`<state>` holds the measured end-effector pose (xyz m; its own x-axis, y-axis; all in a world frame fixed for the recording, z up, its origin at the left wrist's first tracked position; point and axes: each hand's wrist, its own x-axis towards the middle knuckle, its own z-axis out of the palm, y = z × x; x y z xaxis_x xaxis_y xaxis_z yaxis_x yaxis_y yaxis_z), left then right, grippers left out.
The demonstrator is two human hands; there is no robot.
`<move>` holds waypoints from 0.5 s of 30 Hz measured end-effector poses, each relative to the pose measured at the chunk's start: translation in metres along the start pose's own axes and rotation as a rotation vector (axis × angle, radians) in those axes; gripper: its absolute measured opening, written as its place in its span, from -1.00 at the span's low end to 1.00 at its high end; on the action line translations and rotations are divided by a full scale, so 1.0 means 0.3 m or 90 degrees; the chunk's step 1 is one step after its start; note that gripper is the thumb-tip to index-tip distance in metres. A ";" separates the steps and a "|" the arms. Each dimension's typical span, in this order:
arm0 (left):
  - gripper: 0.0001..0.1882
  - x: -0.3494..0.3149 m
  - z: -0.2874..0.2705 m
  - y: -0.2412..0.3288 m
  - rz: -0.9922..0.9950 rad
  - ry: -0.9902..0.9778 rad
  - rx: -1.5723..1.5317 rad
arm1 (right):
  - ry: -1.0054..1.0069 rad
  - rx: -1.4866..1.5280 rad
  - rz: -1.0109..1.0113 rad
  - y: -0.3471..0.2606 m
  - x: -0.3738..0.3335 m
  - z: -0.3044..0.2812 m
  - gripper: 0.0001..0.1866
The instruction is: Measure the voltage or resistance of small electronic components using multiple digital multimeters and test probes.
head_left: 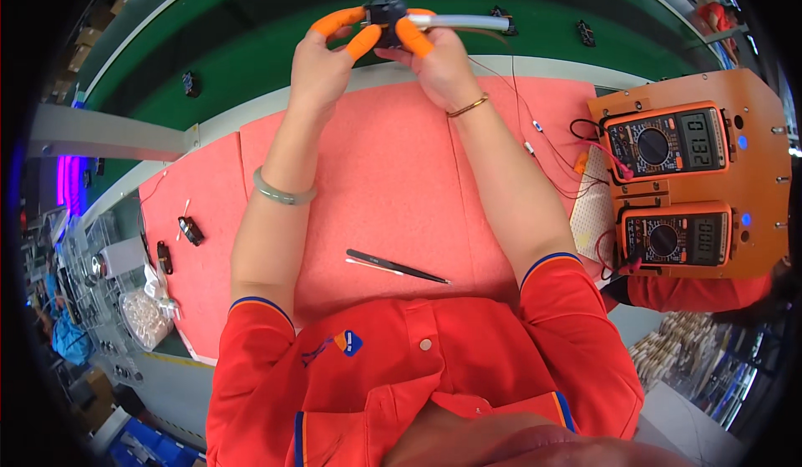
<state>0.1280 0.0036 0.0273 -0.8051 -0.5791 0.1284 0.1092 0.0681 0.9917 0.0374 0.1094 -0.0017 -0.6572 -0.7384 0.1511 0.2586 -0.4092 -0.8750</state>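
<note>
Both hands are stretched out over the far edge of the pink mat [376,175], next to the green conveyor belt [251,41]. My left hand [322,58] and my right hand [434,62] wear orange finger cots and pinch a small black part [386,13] between their fingertips. A pale tube [468,22] runs from the part to the right, above my right hand. Thin wires [522,108] trail from near the part toward the meters. A green bangle sits on my left wrist, a thin gold one on my right.
Black tweezers [397,265] and a white stick lie on the mat near my chest. Two orange multimeters [668,141] [677,237] sit on an orange board at right. Small black parts [190,230] lie at left, others [191,83] on the belt. A bag of white pieces [144,317] is at lower left.
</note>
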 end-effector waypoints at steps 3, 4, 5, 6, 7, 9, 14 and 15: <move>-0.67 -0.014 -0.009 0.029 0.002 -0.038 -0.027 | -0.057 0.109 0.026 -0.011 -0.004 -0.025 -0.70; -0.67 -0.024 -0.002 0.040 0.005 -0.068 -0.091 | -0.085 0.164 0.045 -0.018 -0.008 -0.036 -0.68; -0.67 -0.031 0.000 0.049 0.009 -0.099 -0.155 | -0.113 0.219 0.066 -0.018 -0.007 -0.042 -0.66; -0.67 -0.036 0.006 0.057 0.009 -0.091 -0.151 | -0.120 0.223 0.070 -0.018 -0.010 -0.048 -0.66; -0.68 -0.040 0.011 0.062 0.009 -0.099 -0.162 | -0.153 0.279 0.098 -0.016 -0.012 -0.054 -0.64; -0.72 -0.047 0.018 0.071 0.006 -0.119 -0.184 | -0.215 0.390 0.153 -0.008 -0.015 -0.056 -0.61; -0.75 -0.056 0.021 0.082 0.004 -0.117 -0.191 | -0.218 0.467 0.197 0.011 -0.017 -0.044 -0.59; -0.75 -0.054 0.021 0.082 0.005 -0.122 -0.195 | -0.220 0.478 0.198 0.011 -0.017 -0.042 -0.58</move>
<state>0.1400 0.0196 0.0496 -0.8947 -0.4154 0.1642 0.2622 -0.1909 0.9459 0.0326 0.1185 -0.0113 -0.2601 -0.9459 0.1939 0.8666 -0.3173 -0.3852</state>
